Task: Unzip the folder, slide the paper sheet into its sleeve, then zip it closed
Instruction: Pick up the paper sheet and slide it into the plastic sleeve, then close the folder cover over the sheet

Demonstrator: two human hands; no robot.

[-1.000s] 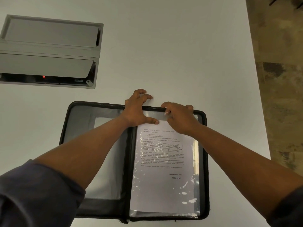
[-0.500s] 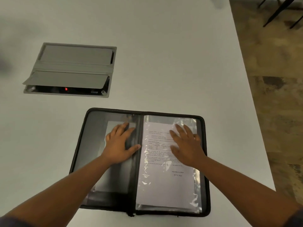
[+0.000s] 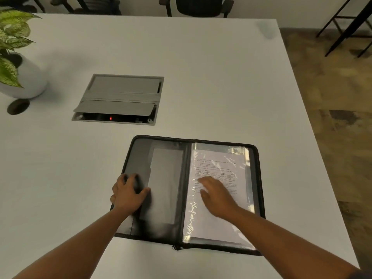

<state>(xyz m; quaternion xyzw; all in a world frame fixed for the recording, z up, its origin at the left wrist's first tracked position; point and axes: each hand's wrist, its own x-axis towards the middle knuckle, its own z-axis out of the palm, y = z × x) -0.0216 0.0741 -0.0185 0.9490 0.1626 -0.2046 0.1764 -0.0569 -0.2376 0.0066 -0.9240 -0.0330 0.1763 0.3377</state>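
Note:
A black zip folder (image 3: 161,198) lies open flat on the white table. Its right half carries a clear plastic sleeve (image 3: 249,178) with the printed paper sheet (image 3: 219,164) inside it. My left hand (image 3: 128,194) grips the outer left edge of the folder's left cover, fingers curled over the rim. My right hand (image 3: 215,196) lies flat on the sleeved sheet, fingers spread and a little blurred. The zip pull (image 3: 174,247) shows at the near end of the spine.
A grey flip-lid cable box (image 3: 120,99) with a red light is set into the table (image 3: 201,77) behind the folder. A potted plant (image 3: 14,57) stands far left beside a round cable hole (image 3: 18,106). The table edge runs down the right; chairs stand beyond.
Both hands have drawn back from the folder's top edge. The left hand slid to the outer left rim and closed on it. The right hand moved down the sheet. The view lifted.

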